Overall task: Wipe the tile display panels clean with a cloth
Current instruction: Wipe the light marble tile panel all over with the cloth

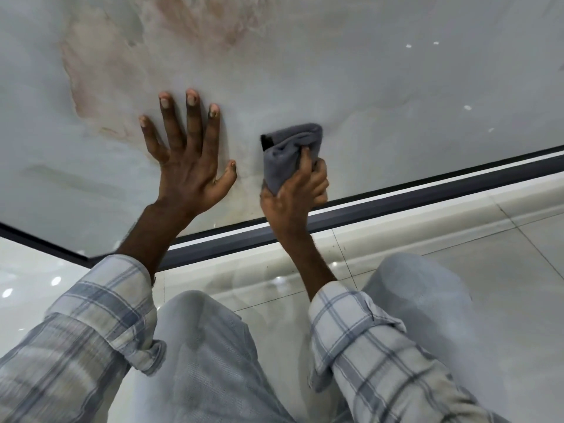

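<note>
The right hand (pixel 297 190) is gripping the cloth (pixel 290 154) against the panel (pixel 396 87) just right of the flat, open left hand (pixel 186 166), unwiped tile lying above both.

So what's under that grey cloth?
The pale tile panel: the right hand holds the cloth bunched against it. The patch beneath is covered, so whether it is clean cannot be seen.

panel (pixel 381 74): glossy pale grey marble-look tile, pinkish-brown veining upper left, dark frame (pixel 396 204) along lower edge
cloth (pixel 288 154): grey, bunched, pressed on panel near lower edge, gripped by right hand (pixel 294 193)
</note>
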Demonstrator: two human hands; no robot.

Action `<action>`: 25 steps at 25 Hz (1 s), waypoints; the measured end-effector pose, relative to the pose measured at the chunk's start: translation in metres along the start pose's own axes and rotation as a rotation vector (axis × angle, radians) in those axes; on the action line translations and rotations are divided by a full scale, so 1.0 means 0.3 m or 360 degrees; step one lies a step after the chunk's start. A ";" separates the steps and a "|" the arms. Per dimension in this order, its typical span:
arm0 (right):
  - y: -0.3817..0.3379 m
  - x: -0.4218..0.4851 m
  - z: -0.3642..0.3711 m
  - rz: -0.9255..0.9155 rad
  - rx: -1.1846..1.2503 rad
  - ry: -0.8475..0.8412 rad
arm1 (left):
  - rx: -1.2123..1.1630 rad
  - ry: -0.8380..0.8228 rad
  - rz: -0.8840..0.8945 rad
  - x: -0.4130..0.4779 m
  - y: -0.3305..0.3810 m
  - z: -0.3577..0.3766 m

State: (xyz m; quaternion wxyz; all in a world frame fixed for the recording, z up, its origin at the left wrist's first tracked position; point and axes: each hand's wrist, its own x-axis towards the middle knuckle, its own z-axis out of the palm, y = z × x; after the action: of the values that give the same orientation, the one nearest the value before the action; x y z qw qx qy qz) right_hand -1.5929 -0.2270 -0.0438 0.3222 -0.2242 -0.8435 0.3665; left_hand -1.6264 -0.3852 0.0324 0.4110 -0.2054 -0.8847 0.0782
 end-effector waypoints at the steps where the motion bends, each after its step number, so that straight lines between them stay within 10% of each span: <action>1: 0.065 0.023 -0.004 0.0019 0.0108 0.0067 | 0.0007 0.0008 -0.0006 -0.002 0.000 0.002; 7: 0.238 0.060 0.085 0.1645 0.0928 -0.0330 | -0.0004 0.0056 -0.0046 -0.004 0.011 0.019; 12: 0.055 -0.054 0.073 0.1833 0.1461 -0.0622 | -0.0041 0.0117 -0.0031 -0.013 0.006 0.027; 17: 0.134 0.194 -0.057 0.1498 0.1103 -0.0092 | -0.0139 0.0272 -0.0056 -0.027 0.019 0.052; 20: 0.090 0.226 -0.124 0.0394 0.0071 0.0153 | -0.0181 0.0331 -0.0093 -0.022 0.029 0.068; 22: 0.028 0.211 -0.160 -0.0338 -0.0048 0.0213 | -0.0180 0.0256 -0.0132 -0.025 0.039 0.058; 25: 0.066 0.262 -0.188 -0.0667 0.0079 0.0321 | -0.0326 0.0045 -0.0258 -0.015 0.088 0.004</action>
State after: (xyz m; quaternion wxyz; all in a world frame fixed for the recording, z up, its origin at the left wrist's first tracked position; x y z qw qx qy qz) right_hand -1.6045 -0.1396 0.0003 0.4792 -0.0716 -0.8260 0.2881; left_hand -1.6170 -0.3632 0.0205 0.4053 -0.1752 -0.8959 -0.0488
